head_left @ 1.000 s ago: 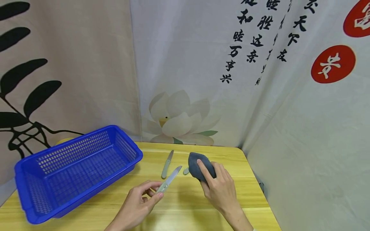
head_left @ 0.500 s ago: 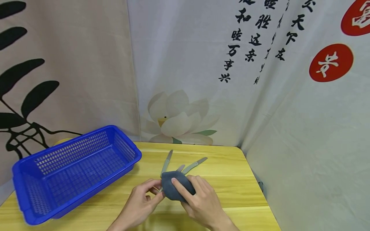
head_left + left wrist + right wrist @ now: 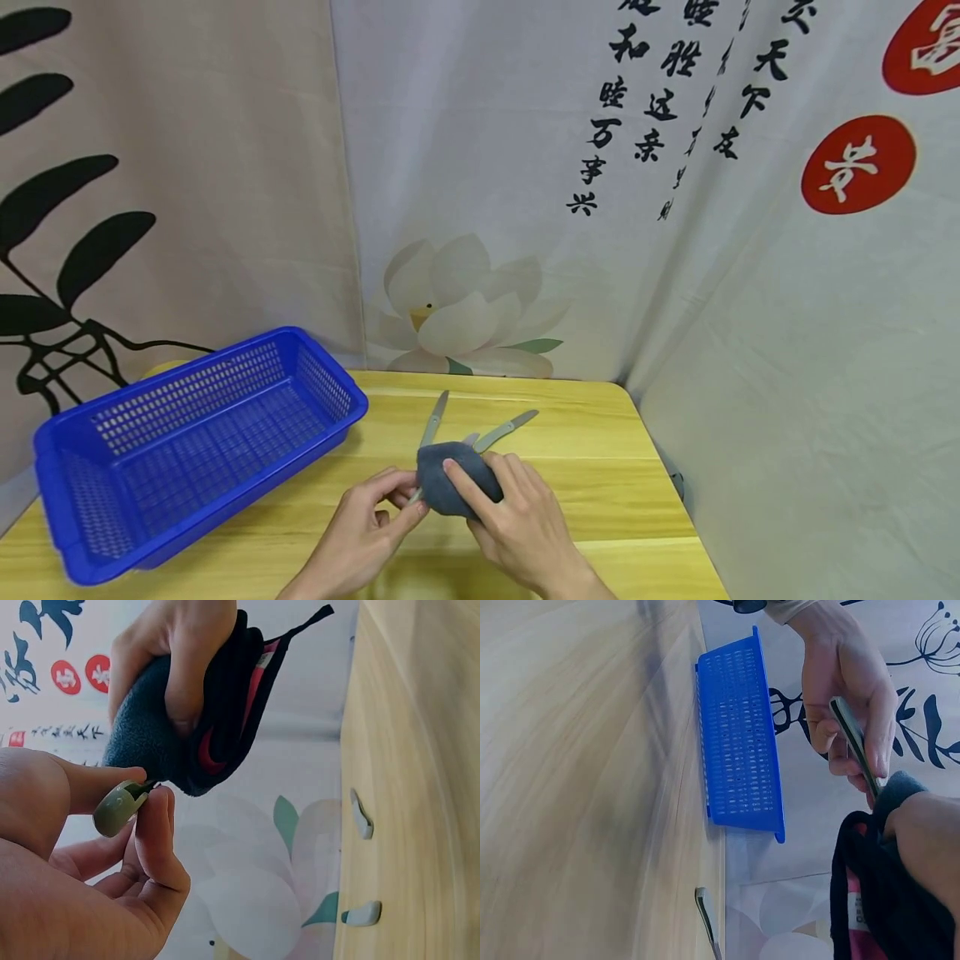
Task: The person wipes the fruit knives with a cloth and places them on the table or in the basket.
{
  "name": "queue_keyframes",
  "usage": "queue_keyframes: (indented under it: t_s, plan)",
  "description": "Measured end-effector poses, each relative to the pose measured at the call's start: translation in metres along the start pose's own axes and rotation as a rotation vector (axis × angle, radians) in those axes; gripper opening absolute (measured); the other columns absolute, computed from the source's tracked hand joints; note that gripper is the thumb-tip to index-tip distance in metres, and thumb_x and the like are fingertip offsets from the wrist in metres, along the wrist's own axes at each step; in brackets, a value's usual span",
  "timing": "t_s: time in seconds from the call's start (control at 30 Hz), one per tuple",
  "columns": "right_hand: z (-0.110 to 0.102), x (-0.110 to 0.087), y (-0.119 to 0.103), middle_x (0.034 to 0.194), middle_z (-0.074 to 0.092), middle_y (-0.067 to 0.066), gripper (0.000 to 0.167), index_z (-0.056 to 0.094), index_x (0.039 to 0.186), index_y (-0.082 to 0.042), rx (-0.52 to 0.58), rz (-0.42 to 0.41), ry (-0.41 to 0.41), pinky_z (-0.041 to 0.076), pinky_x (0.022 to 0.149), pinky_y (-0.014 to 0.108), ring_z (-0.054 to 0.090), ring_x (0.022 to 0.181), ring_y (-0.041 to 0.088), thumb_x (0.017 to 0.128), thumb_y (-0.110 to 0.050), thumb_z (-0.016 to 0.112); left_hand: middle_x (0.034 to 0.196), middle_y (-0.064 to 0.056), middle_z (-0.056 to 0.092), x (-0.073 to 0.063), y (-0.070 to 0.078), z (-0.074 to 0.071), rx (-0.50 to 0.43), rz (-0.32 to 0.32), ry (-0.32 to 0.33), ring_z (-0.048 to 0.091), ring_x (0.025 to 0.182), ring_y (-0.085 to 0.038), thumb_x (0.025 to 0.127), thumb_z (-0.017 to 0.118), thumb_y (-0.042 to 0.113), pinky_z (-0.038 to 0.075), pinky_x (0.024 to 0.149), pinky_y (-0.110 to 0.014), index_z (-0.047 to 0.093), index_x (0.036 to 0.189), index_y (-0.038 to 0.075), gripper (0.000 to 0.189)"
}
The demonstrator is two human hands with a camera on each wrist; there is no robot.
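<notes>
In the head view my left hand (image 3: pixel 360 525) pinches a small knife by its pale green handle (image 3: pixel 112 811) between thumb and fingers. My right hand (image 3: pixel 528 529) grips a folded dark grey-blue cloth (image 3: pixel 453 479), which wraps or covers most of the blade. Just the blade tip (image 3: pixel 470 438) shows past the cloth's far edge. In the left wrist view the cloth has a black and red inner side, a tag and a hanging loop. Beyond it on the table lie two more knives with pale green handles, one on the left (image 3: pixel 435 419) and one on the right (image 3: pixel 507 429).
A blue plastic basket (image 3: pixel 198 515) with perforated walls stands on the left of the wooden table (image 3: pixel 615 500). Behind the table hangs a printed curtain (image 3: pixel 480 167), and another pale curtain (image 3: pixel 810 375) borders the right edge.
My right hand has brought the cloth left and down onto the knife, covering its blade, and uncovered the right-hand knife on the table. Over the last half second the cloth shifts slightly.
</notes>
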State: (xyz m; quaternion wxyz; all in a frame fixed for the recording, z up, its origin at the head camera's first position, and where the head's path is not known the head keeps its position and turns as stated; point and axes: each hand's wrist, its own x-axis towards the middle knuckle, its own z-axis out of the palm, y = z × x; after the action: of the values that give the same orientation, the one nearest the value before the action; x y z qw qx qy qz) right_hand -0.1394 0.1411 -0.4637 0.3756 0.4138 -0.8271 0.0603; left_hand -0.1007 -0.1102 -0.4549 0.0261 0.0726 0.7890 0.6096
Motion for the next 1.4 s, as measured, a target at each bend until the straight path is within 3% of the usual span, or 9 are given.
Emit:
queue_keyframes:
  t_s: [0.23, 0.7, 0.97, 1.17, 1.33, 1.4]
  plan:
    - [0.000, 0.001, 0.008, 0.118, 0.072, 0.011, 0.087, 0.063, 0.162, -0.027, -0.052, 0.055, -0.039, 0.061, 0.080, 0.035, 0.063, 0.091, 0.021, 0.081, -0.023, 0.095, 0.105, -0.002, 0.073, -0.002, -0.002, -0.003, 0.005, 0.013, -0.017, 0.065, 0.093, -0.006, 0.106, 0.081, 0.023, 0.047, 0.065, -0.022, 0.080, 0.129, 0.011, 0.026]
    - [0.001, -0.002, 0.028, 0.114, 0.073, 0.016, 0.078, 0.067, 0.157, -0.028, -0.096, 0.117, 0.003, 0.060, 0.073, 0.039, 0.064, 0.089, 0.025, 0.084, -0.022, 0.092, 0.105, -0.001, 0.073, -0.005, -0.006, -0.007, 0.021, 0.055, -0.040, 0.065, 0.093, -0.004, 0.106, 0.080, 0.023, 0.046, 0.065, -0.021, 0.081, 0.129, 0.013, 0.026]
    - [-0.011, -0.007, 0.052, 0.116, 0.072, 0.020, 0.077, 0.066, 0.159, -0.024, -0.111, 0.204, 0.033, 0.065, 0.081, 0.049, 0.071, 0.097, 0.035, 0.086, -0.017, 0.088, 0.107, -0.005, 0.074, -0.006, -0.005, -0.007, -0.042, 0.013, -0.070, 0.068, 0.093, -0.005, 0.106, 0.082, 0.023, 0.051, 0.064, -0.021, 0.080, 0.129, 0.011, 0.026]
    - [-0.018, -0.014, 0.059, 0.115, 0.072, 0.021, 0.083, 0.064, 0.162, -0.023, -0.087, 0.248, 0.060, 0.066, 0.081, 0.051, 0.071, 0.098, 0.036, 0.084, -0.011, 0.088, 0.104, -0.007, 0.074, -0.007, -0.005, -0.007, -0.065, -0.032, -0.030, 0.068, 0.092, -0.006, 0.105, 0.083, 0.021, 0.057, 0.062, -0.023, 0.079, 0.131, 0.008, 0.030]
    - [-0.020, -0.017, 0.046, 0.115, 0.072, 0.020, 0.084, 0.064, 0.161, -0.022, -0.039, 0.211, 0.090, 0.066, 0.077, 0.050, 0.071, 0.096, 0.032, 0.081, -0.011, 0.085, 0.101, -0.006, 0.075, -0.005, -0.002, -0.006, -0.055, -0.060, 0.022, 0.068, 0.091, -0.007, 0.103, 0.084, 0.022, 0.055, 0.061, -0.022, 0.080, 0.130, 0.010, 0.029]
    - [-0.020, -0.016, 0.038, 0.116, 0.073, 0.018, 0.075, 0.065, 0.161, -0.021, -0.012, 0.180, 0.100, 0.066, 0.077, 0.049, 0.071, 0.096, 0.030, 0.087, -0.015, 0.080, 0.100, -0.005, 0.076, -0.005, -0.001, -0.006, -0.046, -0.062, 0.038, 0.068, 0.091, -0.006, 0.103, 0.085, 0.022, 0.054, 0.061, -0.022, 0.081, 0.129, 0.011, 0.028]
